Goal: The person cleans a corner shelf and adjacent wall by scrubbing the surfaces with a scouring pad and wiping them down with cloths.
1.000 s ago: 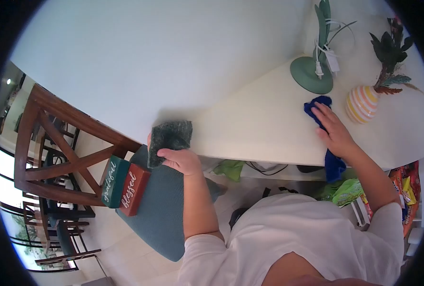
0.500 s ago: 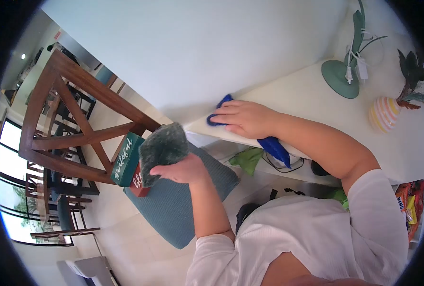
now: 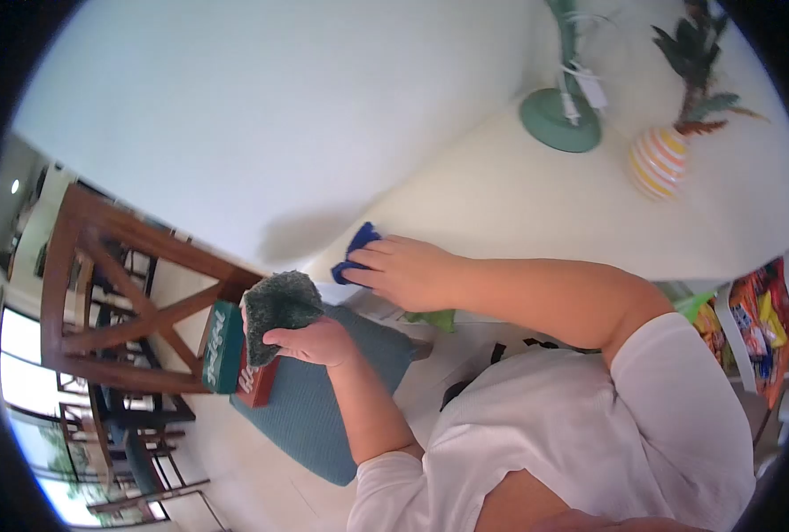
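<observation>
My left hand [image 3: 315,341] grips a dark green, rough-textured piece [image 3: 284,306]; whether it is a folded cloth or something stiffer I cannot tell. Just behind it, a green block with white lettering [image 3: 223,346] and a red lettered block [image 3: 257,383] rest on the teal chair seat [image 3: 324,390]. My right hand [image 3: 408,270] presses a blue cloth [image 3: 356,253] onto the white tabletop [image 3: 465,213], near its narrow left end by the wall. Its fingers lie over the cloth and cover part of it.
On the tabletop stand a green lamp base [image 3: 561,120] with a bundled white cord and a striped vase [image 3: 659,162] with dark leaves. A wooden chair back [image 3: 146,310] rises at left. Colourful snack packets [image 3: 758,319] fill a shelf below, at right.
My right hand and the blue cloth have slid left along the tabletop toward its end. The view has shifted too. My left hand still holds the dark green piece.
</observation>
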`<control>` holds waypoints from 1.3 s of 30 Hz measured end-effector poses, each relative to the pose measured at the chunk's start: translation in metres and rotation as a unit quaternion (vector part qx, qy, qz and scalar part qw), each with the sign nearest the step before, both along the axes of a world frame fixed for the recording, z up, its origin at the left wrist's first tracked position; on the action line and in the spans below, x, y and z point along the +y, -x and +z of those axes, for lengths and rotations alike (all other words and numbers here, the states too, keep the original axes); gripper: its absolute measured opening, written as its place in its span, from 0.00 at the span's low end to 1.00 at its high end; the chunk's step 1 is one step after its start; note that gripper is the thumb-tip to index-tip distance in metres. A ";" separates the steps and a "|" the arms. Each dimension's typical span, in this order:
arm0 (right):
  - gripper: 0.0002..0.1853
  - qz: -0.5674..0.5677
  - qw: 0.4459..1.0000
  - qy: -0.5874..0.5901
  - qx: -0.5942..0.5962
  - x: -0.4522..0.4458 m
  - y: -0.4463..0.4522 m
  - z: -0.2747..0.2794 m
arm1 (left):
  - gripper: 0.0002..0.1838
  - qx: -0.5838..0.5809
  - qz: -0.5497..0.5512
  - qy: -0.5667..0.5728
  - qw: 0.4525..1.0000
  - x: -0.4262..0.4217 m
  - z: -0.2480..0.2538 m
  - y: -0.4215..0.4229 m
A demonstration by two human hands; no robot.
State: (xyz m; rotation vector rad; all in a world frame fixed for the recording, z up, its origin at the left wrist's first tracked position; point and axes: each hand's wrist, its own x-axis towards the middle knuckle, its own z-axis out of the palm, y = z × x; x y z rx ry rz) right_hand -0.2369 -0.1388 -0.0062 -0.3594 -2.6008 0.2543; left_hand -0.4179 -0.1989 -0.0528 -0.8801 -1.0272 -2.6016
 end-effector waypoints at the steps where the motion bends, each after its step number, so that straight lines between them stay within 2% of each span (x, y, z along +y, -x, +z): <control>1: 0.22 -0.021 1.000 -0.016 0.000 -0.004 -0.025 -0.001 | 0.28 0.036 -0.012 0.015 0.999 0.008 -0.004 -0.006; 3: 0.22 -0.064 0.997 -0.048 -0.002 -0.013 -0.080 -0.002 | 0.27 0.032 -0.097 0.027 0.994 0.015 0.027 -0.044; 4: 0.22 -0.097 0.995 -0.025 -0.027 -0.018 -0.109 0.001 | 0.25 0.122 -0.107 0.078 0.984 0.020 0.036 -0.054; 7: 0.22 -0.222 0.969 0.003 -0.112 -0.044 -0.194 0.019 | 0.21 0.299 -0.064 0.190 0.933 0.041 0.052 -0.080; 11: 0.20 -0.399 0.903 -0.048 -0.151 -0.081 -0.296 0.017 | 0.16 0.410 -0.062 0.303 0.858 0.057 0.054 -0.094; 15: 0.17 -0.514 0.850 -0.068 -0.095 -0.106 -0.380 0.003 | 0.16 0.403 -0.085 0.387 0.825 0.061 0.055 -0.102; 18: 0.12 -0.599 0.791 -0.101 -0.077 -0.112 -0.440 -0.018 | 0.17 0.392 -0.089 0.375 0.836 0.062 0.052 -0.098; 21: 0.13 -0.683 0.717 0.078 0.113 -0.105 -0.465 0.004 | 0.17 0.388 -0.105 0.377 0.835 0.060 0.049 -0.096; 23: 0.16 -0.620 0.685 0.205 0.322 -0.105 -0.457 0.046 | 0.17 0.395 -0.108 0.365 0.836 0.058 0.052 -0.099; 24: 0.15 -0.512 0.662 0.305 0.456 -0.108 -0.445 0.068 | 0.17 0.405 -0.103 0.352 0.838 0.057 0.052 -0.100; 27: 0.15 -0.429 0.630 0.324 0.560 -0.103 -0.423 0.092 | 0.17 0.418 -0.089 0.331 0.841 0.057 0.052 -0.102; 28: 0.16 -0.446 0.617 0.324 0.561 -0.096 -0.422 0.087 | 0.17 0.420 -0.084 0.334 0.839 0.058 0.051 -0.099; 29: 0.16 -0.396 0.640 0.369 0.546 -0.085 -0.431 0.073 | 0.17 0.421 -0.079 0.338 0.838 0.059 0.050 -0.098; 31: 0.17 -0.584 0.711 0.193 0.342 -0.065 -0.443 0.043 | 0.17 0.415 -0.088 0.337 0.840 0.060 0.049 -0.097; 32: 0.17 -0.612 0.743 0.108 0.248 -0.066 -0.441 0.034 | 0.17 0.410 -0.089 0.338 0.842 0.060 0.049 -0.096; 35: 0.18 -0.549 0.834 0.053 0.027 -0.071 -0.418 0.017 | 0.16 0.401 -0.065 0.321 0.855 0.063 0.043 -0.094; 38: 0.17 -0.578 0.815 -0.008 -0.035 -0.066 -0.399 0.002 | 0.15 0.494 0.114 0.390 0.769 0.059 0.050 -0.097; 39: 0.17 -0.586 0.810 0.004 -0.024 -0.060 -0.400 0.002 | 0.15 0.493 0.022 0.413 0.766 0.061 0.051 -0.102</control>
